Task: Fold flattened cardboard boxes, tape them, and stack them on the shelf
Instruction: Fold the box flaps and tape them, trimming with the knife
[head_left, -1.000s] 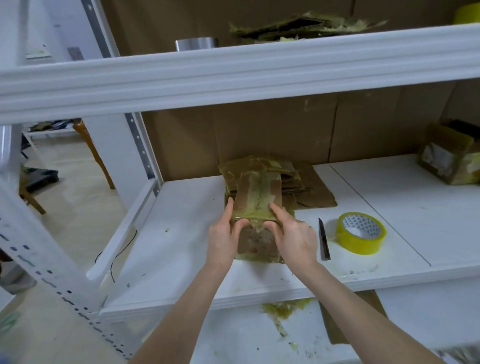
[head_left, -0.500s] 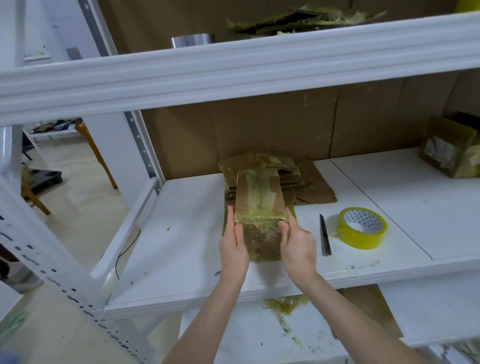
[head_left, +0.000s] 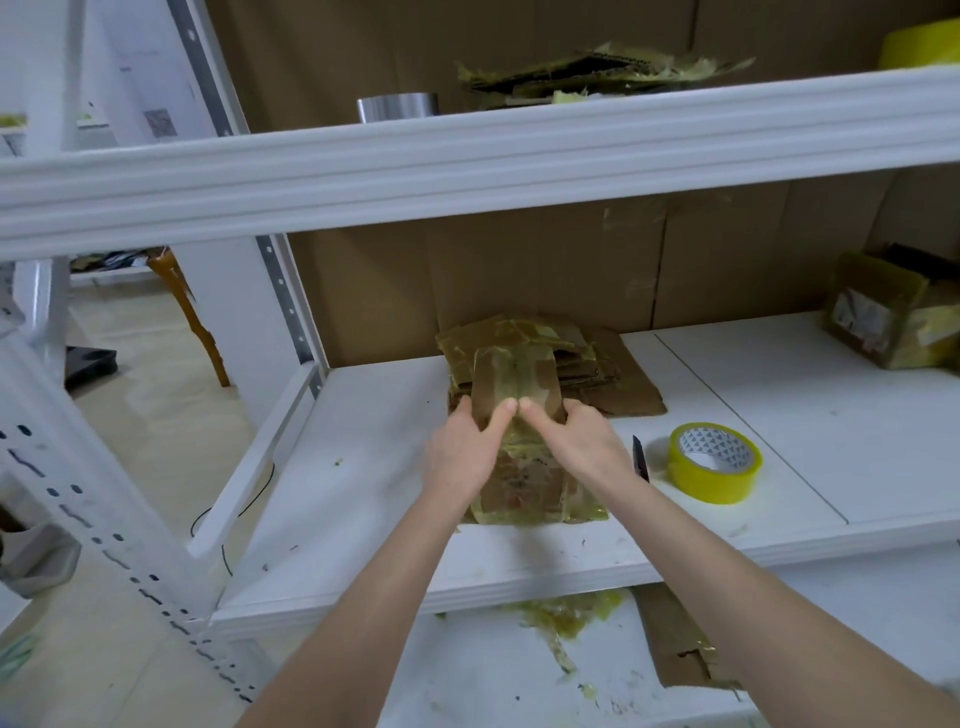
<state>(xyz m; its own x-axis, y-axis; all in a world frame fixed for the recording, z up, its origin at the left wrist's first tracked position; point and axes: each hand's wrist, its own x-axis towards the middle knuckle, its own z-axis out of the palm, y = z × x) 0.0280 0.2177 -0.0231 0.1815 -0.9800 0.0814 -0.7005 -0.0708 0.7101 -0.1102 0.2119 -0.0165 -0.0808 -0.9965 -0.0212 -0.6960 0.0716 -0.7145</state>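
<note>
- Box (head_left: 519, 374) sits on the shelf (head_left: 363, 467), left of the tape roll (head_left: 714, 462), long axis running away from the person.
- Left hand (head_left: 462, 452) and right hand (head_left: 582, 441) grip it equally, fingers curled round its sides, thumbs almost meeting on top.

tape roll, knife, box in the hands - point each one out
tape roll (head_left: 707, 484): head view, on its yellow outer wall.
knife (head_left: 641, 460): head view, midway along its dark body.
box (head_left: 515, 376): head view, on its taped top face.
</note>
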